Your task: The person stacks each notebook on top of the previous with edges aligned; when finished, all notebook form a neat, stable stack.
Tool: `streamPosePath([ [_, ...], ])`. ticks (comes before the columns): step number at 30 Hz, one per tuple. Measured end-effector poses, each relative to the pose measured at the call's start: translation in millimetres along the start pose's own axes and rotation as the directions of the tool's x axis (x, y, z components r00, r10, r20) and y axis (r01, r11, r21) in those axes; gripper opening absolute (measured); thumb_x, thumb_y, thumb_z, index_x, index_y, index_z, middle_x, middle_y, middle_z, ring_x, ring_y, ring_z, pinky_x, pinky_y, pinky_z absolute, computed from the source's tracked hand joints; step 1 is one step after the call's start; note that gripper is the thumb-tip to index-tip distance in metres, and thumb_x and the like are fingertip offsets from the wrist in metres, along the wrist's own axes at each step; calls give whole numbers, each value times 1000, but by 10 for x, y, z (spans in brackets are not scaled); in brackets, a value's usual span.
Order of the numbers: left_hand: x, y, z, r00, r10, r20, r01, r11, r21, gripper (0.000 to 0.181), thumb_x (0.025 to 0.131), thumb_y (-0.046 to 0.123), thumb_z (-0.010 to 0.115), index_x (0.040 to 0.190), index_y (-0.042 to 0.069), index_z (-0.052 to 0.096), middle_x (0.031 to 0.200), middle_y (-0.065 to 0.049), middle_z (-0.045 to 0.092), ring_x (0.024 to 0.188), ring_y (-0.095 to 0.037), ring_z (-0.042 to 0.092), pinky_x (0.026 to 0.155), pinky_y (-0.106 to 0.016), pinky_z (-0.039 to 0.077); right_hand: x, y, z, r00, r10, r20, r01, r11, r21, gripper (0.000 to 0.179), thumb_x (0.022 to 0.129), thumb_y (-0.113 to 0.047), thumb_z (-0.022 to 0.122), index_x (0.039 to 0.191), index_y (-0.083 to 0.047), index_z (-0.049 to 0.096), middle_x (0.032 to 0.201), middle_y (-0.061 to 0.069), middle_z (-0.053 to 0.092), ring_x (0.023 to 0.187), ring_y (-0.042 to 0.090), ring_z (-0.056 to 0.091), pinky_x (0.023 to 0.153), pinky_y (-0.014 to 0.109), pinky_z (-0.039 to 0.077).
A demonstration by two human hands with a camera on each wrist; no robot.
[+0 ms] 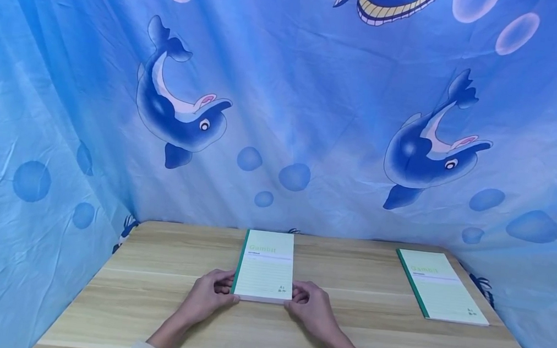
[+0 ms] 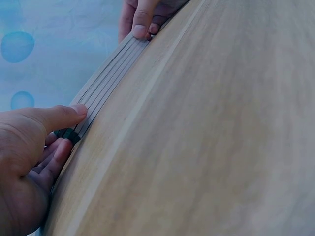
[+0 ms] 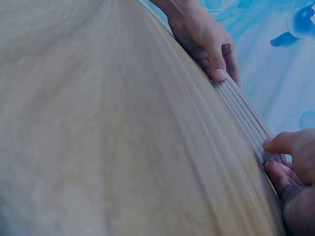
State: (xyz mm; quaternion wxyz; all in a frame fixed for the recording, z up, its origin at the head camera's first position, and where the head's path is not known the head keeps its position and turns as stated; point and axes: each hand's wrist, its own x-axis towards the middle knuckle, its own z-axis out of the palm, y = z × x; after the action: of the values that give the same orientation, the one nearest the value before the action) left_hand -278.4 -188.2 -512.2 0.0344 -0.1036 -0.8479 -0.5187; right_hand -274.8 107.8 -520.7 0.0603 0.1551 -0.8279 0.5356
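Observation:
A neat stack of notebooks (image 1: 266,272) with pale green covers and a dark green spine lies flat at the table's middle. My left hand (image 1: 205,295) holds its near left corner, the thumb on the near edge and the fingers at the spine side. At the near right corner my right hand (image 1: 313,310) grips it in the same way. Several layers show in the near edge of the stack (image 2: 109,73) in the left wrist view. Beyond the reach of either hand, another notebook (image 1: 442,288) of the same kind lies at the right, slightly turned.
The wood-grain table (image 1: 161,263) spreads around the stack. Behind it and at both sides hangs a blue curtain (image 1: 273,118) printed with dolphins and bubbles. Dark ties (image 1: 482,288) stick out near the table's right edge.

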Motion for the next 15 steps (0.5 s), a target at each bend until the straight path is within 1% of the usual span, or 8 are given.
streamPosePath([
  [3, 12, 10, 3, 1000, -1, 2, 1, 1000, 2, 68, 75, 9, 91, 135, -7, 62, 114, -12, 70, 99, -18, 69, 83, -21, 61, -6, -11, -13, 1000, 2, 0, -2, 1000, 5, 54, 77, -3, 87, 124, 12, 65, 96, 9, 69, 82, 6, 65, 73, 16, 59],
  [6, 15, 19, -3, 1000, -9, 9, 9, 1000, 5, 69, 75, 10, 91, 136, -6, 61, 114, -12, 70, 99, -18, 69, 83, -21, 61, -9, -29, -27, 1000, 18, 16, -18, 999, 27, 56, 77, -2, 86, 126, 13, 64, 97, 11, 69, 82, 7, 66, 73, 16, 60],
  [10, 1, 55, -15, 999, -41, 16, 41, 999, 11, 73, 75, 13, 91, 138, -8, 59, 115, -13, 70, 100, -19, 69, 85, -24, 61, -3, -46, -113, 994, 60, 89, -66, 996, 64, 59, 80, -5, 83, 132, 12, 61, 102, 13, 70, 88, 12, 67, 75, 15, 59],
  [12, 0, 96, -9, 997, -71, -16, 72, 997, 32, 74, 78, 21, 91, 139, -5, 59, 119, -13, 69, 103, -20, 69, 89, -29, 62, -3, -51, -219, 988, 80, 132, -92, 992, 83, 60, 83, -8, 81, 135, 11, 59, 107, 15, 70, 92, 15, 66, 77, 15, 58],
  [15, 50, 238, 16, 989, -99, -109, 107, 992, 67, 71, 85, 36, 85, 141, 2, 59, 128, -13, 66, 112, -25, 68, 97, -39, 60, -11, -50, -482, 980, 105, 167, -123, 987, 103, 59, 89, -13, 78, 139, 9, 57, 115, 18, 70, 98, 17, 66, 81, 16, 57],
])
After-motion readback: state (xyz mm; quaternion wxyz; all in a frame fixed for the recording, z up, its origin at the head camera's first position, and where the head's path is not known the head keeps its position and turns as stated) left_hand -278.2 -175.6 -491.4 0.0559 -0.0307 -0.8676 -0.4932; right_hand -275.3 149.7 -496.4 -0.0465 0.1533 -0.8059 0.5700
